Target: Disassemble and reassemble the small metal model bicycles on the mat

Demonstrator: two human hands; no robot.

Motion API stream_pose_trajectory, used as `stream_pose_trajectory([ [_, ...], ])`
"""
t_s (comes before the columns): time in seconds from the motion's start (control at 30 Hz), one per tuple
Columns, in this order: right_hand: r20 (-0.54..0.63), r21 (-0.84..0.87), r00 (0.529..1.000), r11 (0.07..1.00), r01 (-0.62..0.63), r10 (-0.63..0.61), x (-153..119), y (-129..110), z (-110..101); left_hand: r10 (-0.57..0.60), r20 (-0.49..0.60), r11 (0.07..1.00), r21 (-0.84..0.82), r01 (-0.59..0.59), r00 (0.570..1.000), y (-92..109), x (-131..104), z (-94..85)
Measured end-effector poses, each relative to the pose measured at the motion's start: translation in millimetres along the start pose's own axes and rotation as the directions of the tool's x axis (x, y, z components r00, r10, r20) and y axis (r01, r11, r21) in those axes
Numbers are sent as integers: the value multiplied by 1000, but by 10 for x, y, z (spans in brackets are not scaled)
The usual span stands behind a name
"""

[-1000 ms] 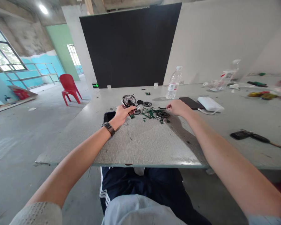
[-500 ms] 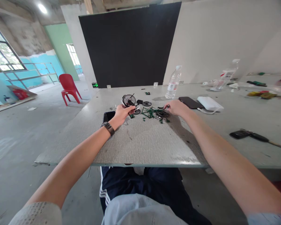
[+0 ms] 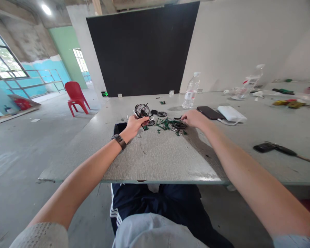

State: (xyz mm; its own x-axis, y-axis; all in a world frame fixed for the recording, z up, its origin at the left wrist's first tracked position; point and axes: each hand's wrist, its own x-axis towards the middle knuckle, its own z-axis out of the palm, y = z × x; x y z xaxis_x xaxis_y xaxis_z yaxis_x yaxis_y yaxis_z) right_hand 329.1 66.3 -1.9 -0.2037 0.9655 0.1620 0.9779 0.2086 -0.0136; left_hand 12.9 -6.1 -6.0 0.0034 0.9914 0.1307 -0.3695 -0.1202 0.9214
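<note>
Bare tabletop point(image 3: 155, 158) lies nearest; the bottle point(image 3: 191, 91) blocks behind.

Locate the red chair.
In the head view, the red chair stands on the floor at the left, beyond the table's left edge.

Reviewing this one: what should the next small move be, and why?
I'd suggest the right hand lift the thin black piece at its fingertips, if gripped, which I can't tell. It lies close to a flat wheel, and the left hand seems to be steadying the toy bike.
</note>
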Motion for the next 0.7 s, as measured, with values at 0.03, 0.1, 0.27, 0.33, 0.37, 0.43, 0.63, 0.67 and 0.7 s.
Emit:
stream_pose_trajectory([
  [0.03, 0, -5, 1000, 1000, 0, 0, -3, -5, -9, -3, -1, 1000, 2, 3, 1000, 2, -3, 3],
  [0.1, 9, -22, 1000, 1000, 3, -3, -10, -15, -31, -9, -7, 1000, 8, 9, 1000, 10, -11, 10],
  [0.27, 19, -71, 1000, 997, 11, -10, -32, -26, -65, -19, -18, 1000, 23, 19, 1000, 28, -27, 19],
  [0.33, 8, -76, 1000, 997, 8, -7, -39, -27, -61, -16, -17, 1000, 18, 16, 1000, 24, -25, 18],
  [0.37, 6, -75, 1000, 997, 6, -6, -42, -27, -57, -14, -16, 1000, 14, 14, 1000, 21, -22, 18],
  [0.43, 3, -70, 1000, 998, 5, -4, -41, -31, -51, -9, -13, 1000, 12, 9, 1000, 13, -15, 16],
  [0.63, 49, -64, 998, 997, -30, 33, -33, -67, -74, -5, -8, 1000, 21, 6, 1000, 6, -7, 14],
  [0.67, 53, -65, 998, 997, -36, 39, -38, -77, -83, -5, -8, 1000, 19, 5, 1000, 7, -8, 14],
  [0.7, 54, -67, 998, 997, -41, 45, -46, -87, -93, -5, -7, 1000, 17, 5, 1000, 8, -9, 14],
])
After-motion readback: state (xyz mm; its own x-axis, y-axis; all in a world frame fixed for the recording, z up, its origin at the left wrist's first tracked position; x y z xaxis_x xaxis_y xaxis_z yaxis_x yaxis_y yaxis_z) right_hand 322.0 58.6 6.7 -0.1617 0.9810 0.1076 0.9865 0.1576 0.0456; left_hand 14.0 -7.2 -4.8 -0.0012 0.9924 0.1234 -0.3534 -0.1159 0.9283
